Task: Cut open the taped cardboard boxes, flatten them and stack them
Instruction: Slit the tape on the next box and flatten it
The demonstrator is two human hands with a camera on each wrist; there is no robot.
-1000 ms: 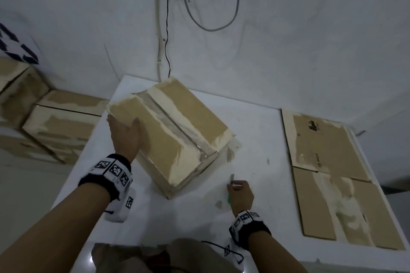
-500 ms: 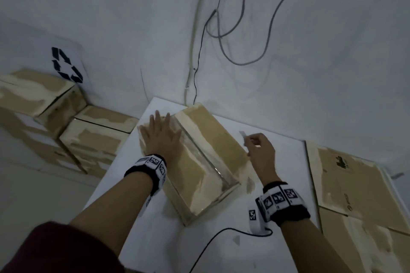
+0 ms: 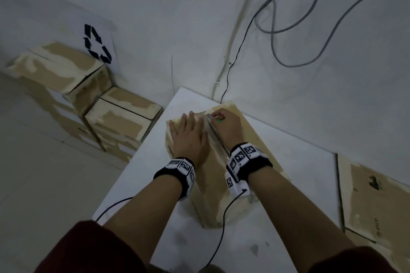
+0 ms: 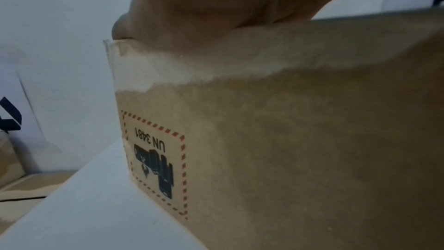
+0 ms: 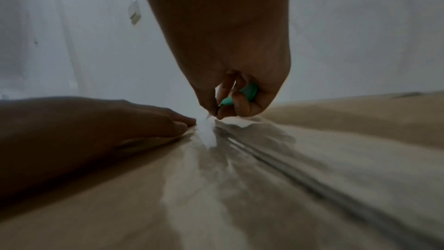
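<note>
A taped cardboard box (image 3: pixel 248 139) lies on a white tabletop (image 3: pixel 155 184), set at an angle near the far left corner by the wall. A strip of clear tape (image 3: pixel 213 137) runs along the seam on its top.

The left hand (image 3: pixel 188 137) lies flat on the box top, left of the seam, fingers straight and spread, pressing down and holding nothing. In the left wrist view the palm sits over the box's top edge, and the side face below shows a red-dashed label (image 4: pixel 156 163) reading "UN 3481", upside down.

The right hand (image 3: pixel 226 126) is curled round a small green cutter (image 5: pixel 240 95), pinched between thumb and fingers. The blade tip touches the tape at the far end of the seam, just beside the left fingertips (image 5: pixel 182 124).

At the right edge of the tabletop lies flattened cardboard (image 3: pixel 375 197), well apart from the box. On the floor to the left stand more boxes (image 3: pixel 117 124), below a recycling sign (image 3: pixel 96 43) on the wall. Cables (image 3: pixel 275 35) hang on the wall behind.
</note>
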